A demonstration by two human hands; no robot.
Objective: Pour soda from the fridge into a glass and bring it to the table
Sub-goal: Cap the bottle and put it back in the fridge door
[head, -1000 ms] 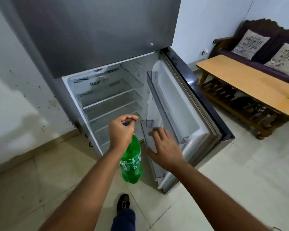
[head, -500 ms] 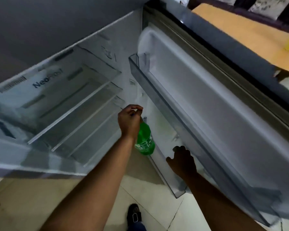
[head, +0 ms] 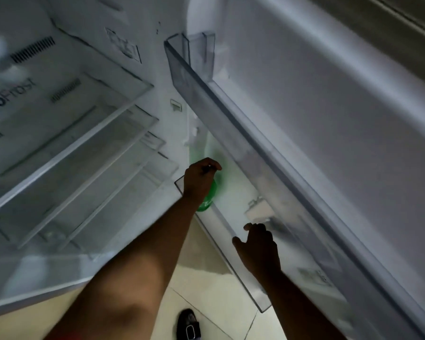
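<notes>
The left hand (head: 200,179) gripped the top of the green soda bottle (head: 210,196), its fingers (head: 212,165) curled shut around the neck. Half a second earlier the bottle had hung in open air in front of the fridge; by this moment it stood at the near end of the lower door shelf (head: 221,249), its base at or just inside the shelf's clear front wall, though whether it rested on the shelf floor could not be told. A green tint showed on the white door lining behind it. The right hand (head: 258,249) had risen a little along the same shelf, and its fingers (head: 249,227) were loosely bent over the shelf's front edge, holding nothing. The view had closed in: the upper door shelf (head: 194,74) now filled the top centre, and the wooden table seen earlier had dropped out of sight. The bare glass shelves (head: 84,148) of the fridge (head: 138,28) lay to the left. A dark shoe (head: 188,325) stood on the tiled floor (head: 206,290) below.
</notes>
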